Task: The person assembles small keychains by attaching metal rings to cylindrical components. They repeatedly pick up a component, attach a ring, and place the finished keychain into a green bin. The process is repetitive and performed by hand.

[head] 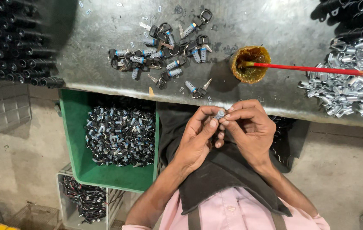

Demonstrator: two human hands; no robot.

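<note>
Head view: small lock cylinder (219, 114), silver-grey metal, held above the lap just short of the worktable (275, 25) edge, pinched at its end between fingertips of the left hand (198, 140) and the right hand (249, 127), both curled closed around it. Likely light, rigid and perhaps greasy, given the grease pot (250, 64) nearby; best gripped across the barrel. Long axis appears to run up-right toward the table, though mostly hidden.
</note>
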